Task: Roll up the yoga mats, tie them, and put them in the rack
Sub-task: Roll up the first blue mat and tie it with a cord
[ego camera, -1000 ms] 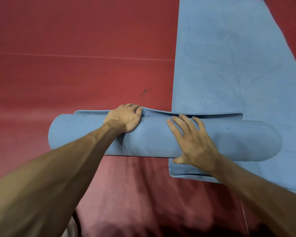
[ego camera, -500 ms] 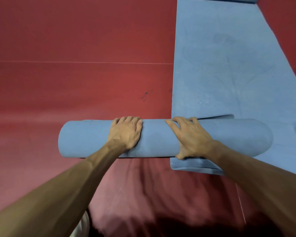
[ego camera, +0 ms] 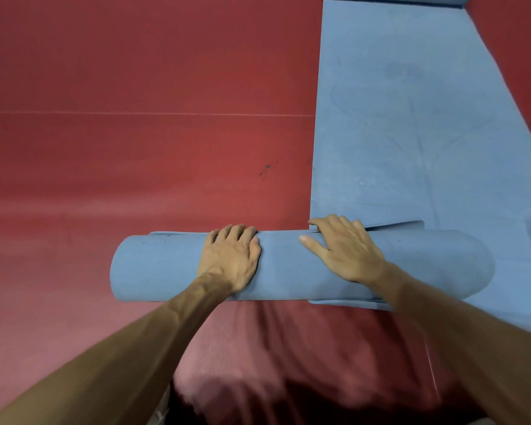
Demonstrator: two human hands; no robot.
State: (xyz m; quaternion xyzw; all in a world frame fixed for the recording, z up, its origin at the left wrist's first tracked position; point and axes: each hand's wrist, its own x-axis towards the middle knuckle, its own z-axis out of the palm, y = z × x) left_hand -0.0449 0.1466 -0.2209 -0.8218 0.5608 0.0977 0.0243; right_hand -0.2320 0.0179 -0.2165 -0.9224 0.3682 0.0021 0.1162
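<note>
A blue yoga mat roll [ego camera: 166, 268] lies crosswise on the red floor, its right end resting on a second blue mat. My left hand [ego camera: 230, 259] presses on top of the roll left of its middle, fingers curled over the far edge. My right hand [ego camera: 344, 250] lies flat on the roll to the right, fingers spread and reaching over the far side. The loose end flap of the roll [ego camera: 396, 226] peeks out behind the right hand. The second blue mat [ego camera: 396, 118] lies flat, stretching away from me.
Red padded floor [ego camera: 135, 148] surrounds the mats, with a faint seam line across it and a small dark scuff [ego camera: 265, 170]. Another rolled blue edge [ego camera: 393, 1] shows at the far end of the flat mat. No rack is in view.
The roll has turned away from me and tightened; the loose flap that stood up behind it is now nearly wrapped in. Both hands stayed on top, shifting forward.
</note>
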